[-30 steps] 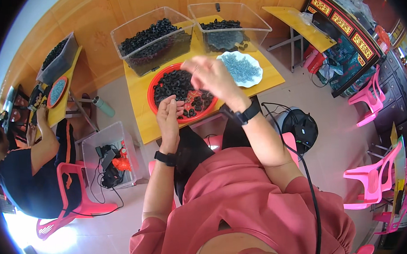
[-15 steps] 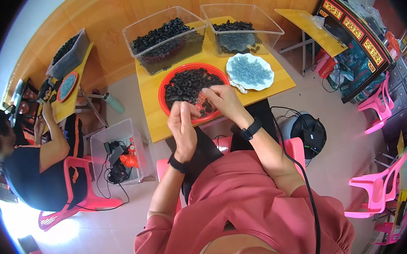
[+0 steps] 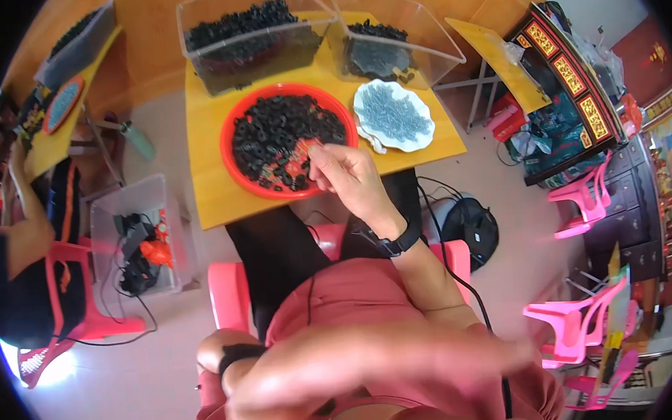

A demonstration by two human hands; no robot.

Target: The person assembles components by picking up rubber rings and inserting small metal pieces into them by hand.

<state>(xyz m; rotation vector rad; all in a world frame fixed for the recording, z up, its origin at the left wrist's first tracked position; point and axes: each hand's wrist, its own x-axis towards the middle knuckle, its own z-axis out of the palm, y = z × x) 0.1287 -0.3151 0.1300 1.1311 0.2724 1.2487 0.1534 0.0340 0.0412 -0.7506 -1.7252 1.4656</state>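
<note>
- The red round tray (image 3: 235,164) sits on the yellow table (image 3: 211,198) in front of the person, heaped with small black ring-shaped parts (image 3: 270,133); there are too many to count, and bare red shows at the near rim.
- The right hand (image 3: 347,177) rests at the tray's near right edge, fingers curled narrow over the rings; whether a ring is pinched between them cannot be told.
- The left hand (image 3: 285,386) is drawn back close under the camera, blurred, so its grip cannot be told.
- One white scalloped dish (image 3: 370,135) of grey-blue small parts lies just right of the tray.
- Two clear plastic bins stand behind: the left bin (image 3: 244,35) piled with black parts, the right bin (image 3: 387,34) less full.
- Each wrist wears one black band.
</note>
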